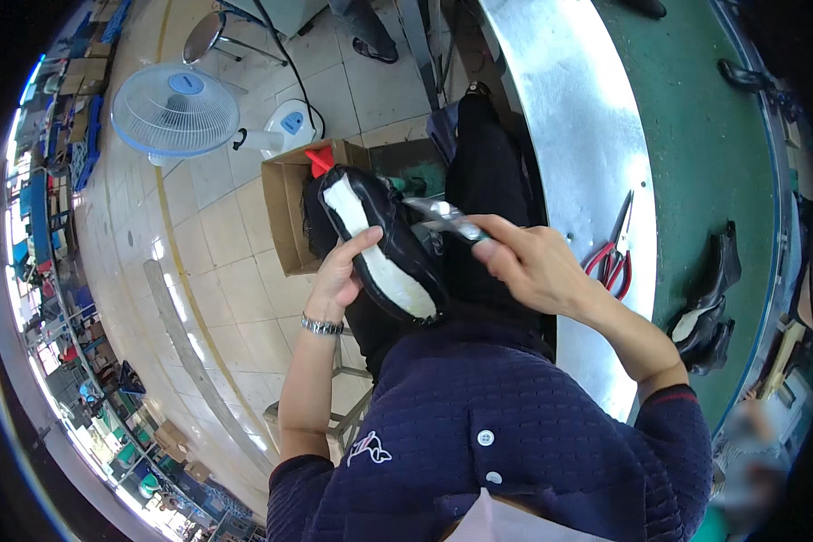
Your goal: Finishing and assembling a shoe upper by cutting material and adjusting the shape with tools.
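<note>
with clock hours counted from the black shoe, holds it at the middle of the view over the lap, with the pale sole turned up. clamps its left edge in the left hand, pressing the thumb onto the sole. at 3 o'clock, wraps the right hand around a silver tool, pointing the tip at the shoe's upper right edge; cannot tell whether touching. has the hands apart, on opposite sides. at 10 o'clock, has a cardboard box close by and, farther out, a fan. at 8 to 9 o'clock, has open room over tiled floor. from 1 to 4 o'clock, borders on a metal bench, with red-handled scissors near its far edge, then a green table bearing other shoes.
</note>
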Action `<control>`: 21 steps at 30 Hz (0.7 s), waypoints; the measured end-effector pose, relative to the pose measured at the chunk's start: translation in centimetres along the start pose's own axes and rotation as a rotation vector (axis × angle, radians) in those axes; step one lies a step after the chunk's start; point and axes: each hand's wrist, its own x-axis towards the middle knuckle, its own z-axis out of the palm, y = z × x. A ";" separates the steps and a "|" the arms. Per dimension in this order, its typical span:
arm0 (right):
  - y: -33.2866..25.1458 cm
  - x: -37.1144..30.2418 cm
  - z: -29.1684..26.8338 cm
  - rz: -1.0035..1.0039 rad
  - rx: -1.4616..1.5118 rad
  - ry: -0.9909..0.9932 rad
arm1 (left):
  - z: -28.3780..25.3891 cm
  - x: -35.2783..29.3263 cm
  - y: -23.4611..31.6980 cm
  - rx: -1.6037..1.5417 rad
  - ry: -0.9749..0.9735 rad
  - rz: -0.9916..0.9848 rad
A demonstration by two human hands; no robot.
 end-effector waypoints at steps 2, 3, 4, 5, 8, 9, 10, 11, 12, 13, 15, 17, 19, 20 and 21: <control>1.0 -1.3 -1.8 0.139 0.156 -0.022 | 0.9 -0.7 0.0 -0.014 -0.003 0.037; 1.4 -1.9 -2.6 0.291 0.307 -0.049 | 1.1 -1.1 0.0 -0.016 0.013 0.038; 2.1 -2.6 -2.9 0.291 0.304 -0.049 | 1.7 -1.8 -0.2 -0.018 0.011 0.039; 3.1 -3.1 -2.9 0.311 0.526 -0.054 | 2.4 -2.5 -0.4 0.118 0.002 0.132; 4.3 -4.2 -3.7 0.415 0.743 -0.079 | 5.1 -3.4 -0.6 0.430 -0.074 0.315; 4.5 -4.4 -3.4 0.335 0.728 -0.110 | 5.1 -3.0 -1.4 0.533 -0.116 0.383; 4.4 -4.5 -3.2 0.257 0.714 -0.139 | 5.1 -2.5 -1.9 0.636 -0.161 0.449; 4.1 -4.2 -3.4 0.340 0.723 -0.198 | 5.3 -2.1 -2.5 0.624 -0.167 0.429; 4.7 -4.4 -2.8 0.360 0.710 -0.241 | 6.1 -1.6 -3.0 0.701 -0.227 0.532; 5.1 -4.6 -2.4 0.367 0.712 -0.276 | 6.5 -1.1 -3.4 0.776 -0.287 0.643; 4.3 -4.6 -1.2 0.378 0.765 -0.308 | 5.4 -0.3 -5.3 0.786 -0.317 0.578; 4.7 -4.9 0.3 0.451 0.779 -0.358 | 3.7 0.5 -7.5 0.810 -0.342 0.544; 4.2 -4.9 2.0 0.518 0.785 -0.394 | 2.4 0.6 -8.8 0.763 -0.384 0.497; 3.9 -4.9 2.7 0.550 0.770 -0.434 | 1.7 0.5 -9.2 0.714 -0.409 0.470; 3.8 -5.0 3.2 0.553 0.795 -0.469 | 1.8 -0.1 -8.5 0.704 -0.448 0.437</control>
